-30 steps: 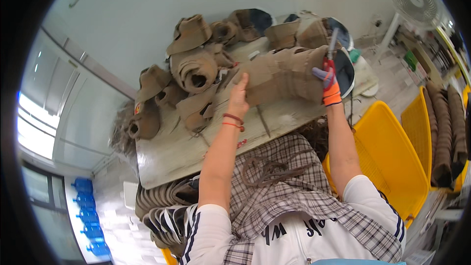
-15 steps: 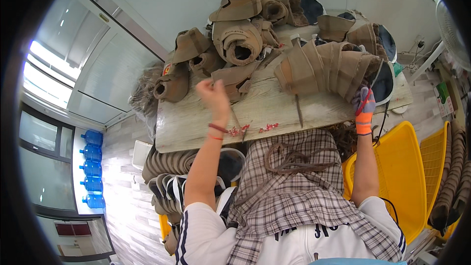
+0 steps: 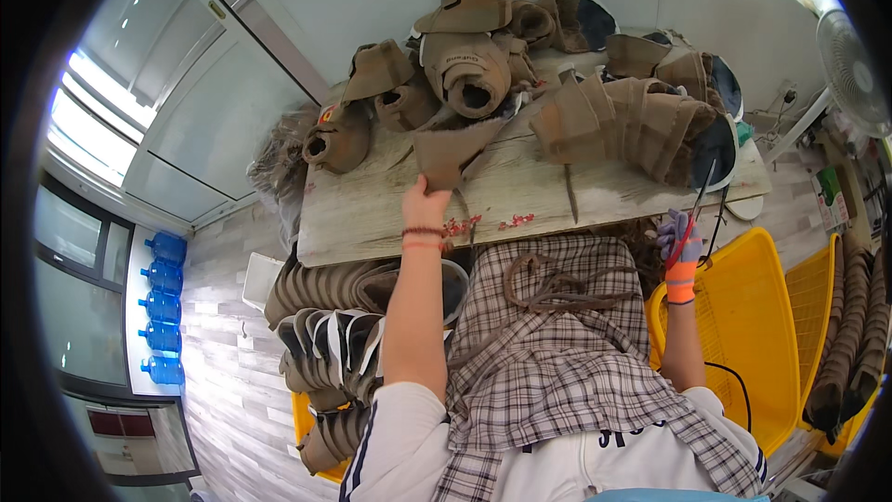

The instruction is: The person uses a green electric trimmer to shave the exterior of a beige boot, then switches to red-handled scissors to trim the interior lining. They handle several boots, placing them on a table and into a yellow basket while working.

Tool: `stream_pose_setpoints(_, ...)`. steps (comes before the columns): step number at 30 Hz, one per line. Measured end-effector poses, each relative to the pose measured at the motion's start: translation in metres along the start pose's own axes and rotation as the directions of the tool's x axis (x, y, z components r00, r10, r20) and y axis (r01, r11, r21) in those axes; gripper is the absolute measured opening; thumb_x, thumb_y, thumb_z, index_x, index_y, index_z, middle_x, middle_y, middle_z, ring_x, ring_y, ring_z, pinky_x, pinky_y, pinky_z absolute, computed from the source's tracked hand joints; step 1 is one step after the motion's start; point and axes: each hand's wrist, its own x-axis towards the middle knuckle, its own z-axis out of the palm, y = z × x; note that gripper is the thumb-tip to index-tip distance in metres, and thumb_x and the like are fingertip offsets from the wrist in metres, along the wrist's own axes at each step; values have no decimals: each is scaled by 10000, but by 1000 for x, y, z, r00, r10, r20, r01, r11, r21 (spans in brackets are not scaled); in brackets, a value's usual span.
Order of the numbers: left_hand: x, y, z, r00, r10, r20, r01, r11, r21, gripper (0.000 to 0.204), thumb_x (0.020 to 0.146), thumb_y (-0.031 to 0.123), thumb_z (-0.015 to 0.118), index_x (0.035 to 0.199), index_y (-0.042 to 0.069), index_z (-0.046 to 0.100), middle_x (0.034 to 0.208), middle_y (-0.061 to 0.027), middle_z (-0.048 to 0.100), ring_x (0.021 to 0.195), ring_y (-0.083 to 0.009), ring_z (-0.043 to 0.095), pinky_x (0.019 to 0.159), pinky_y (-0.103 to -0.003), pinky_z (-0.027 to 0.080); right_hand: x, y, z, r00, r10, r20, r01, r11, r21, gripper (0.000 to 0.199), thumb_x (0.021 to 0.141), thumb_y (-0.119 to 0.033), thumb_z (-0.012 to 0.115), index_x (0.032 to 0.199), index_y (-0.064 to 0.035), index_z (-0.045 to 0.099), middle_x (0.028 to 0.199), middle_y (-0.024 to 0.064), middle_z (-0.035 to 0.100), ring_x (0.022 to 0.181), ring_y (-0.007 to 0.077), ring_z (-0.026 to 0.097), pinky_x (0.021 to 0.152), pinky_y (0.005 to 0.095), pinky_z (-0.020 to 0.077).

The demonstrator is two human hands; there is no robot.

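Note:
My left hand point(image 3: 427, 203) is bare, with bands at the wrist. It pinches the near edge of a brown fabric piece point(image 3: 453, 151), a soft fleecy-looking item whose exact kind I cannot make out, at the middle of the table. My right hand point(image 3: 675, 232) wears a grey-purple glove with an orange cuff. It holds a pair of scissors point(image 3: 683, 246) with red handles, blades pointing up past the table's right front edge. Whether the blades are apart is hard to see.
More brown fabric pieces pile up at the back point(image 3: 472, 65), and a nested row point(image 3: 641, 130) lies on the right of the pale wooden table point(image 3: 362, 232). A yellow basket point(image 3: 753, 316) stands at my right. Stacked brown pieces point(image 3: 325, 293) sit at my left. A fan point(image 3: 850, 60) stands far right.
My left hand has come down and taken hold of the brown piece's near edge. My right hand with the scissors has drawn back from the nested row toward me.

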Motion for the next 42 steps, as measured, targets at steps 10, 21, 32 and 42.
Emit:
stream_pose_setpoints(10,-124,45,-52,924,-275,-264,-136,411,-902,310,933,195,477,1177,8,517,1186,-113,555,1095,-256,509,976,-399,372,-75,-24,66,860,-249,445,427,829,-360,352,795,-60,661,1115,-13,522,755,-12,517,629,44,424,558,179,361)
stream_pose_setpoints(21,-185,43,-52,998,-67,16,46,488,-872,371,939,243,461,1206,-13,485,1013,-66,587,785,-168,529,700,-290,426,-131,-53,168,413,-1,911,905,-116,-410,260,684,-290,696,845,-99,620,757,84,608,731,264,593,668,341,475)
stream_pose_setpoints(32,-186,62,-19,974,-196,-110,30,601,-799,395,944,266,472,1244,10,467,1058,-46,594,794,-148,543,699,-290,425,-121,-11,172,459,311,833,889,-170,-426,304,748,-382,647,851,-95,633,751,72,634,744,245,628,635,351,490)
stream_pose_setpoints(42,-185,64,-12,974,-198,-108,36,610,-792,393,949,260,460,1250,6,458,1016,-47,591,724,-141,491,658,-290,393,-120,-9,169,521,404,752,850,-168,-499,313,734,-364,656,832,-68,637,745,98,653,705,256,646,585,353,497)
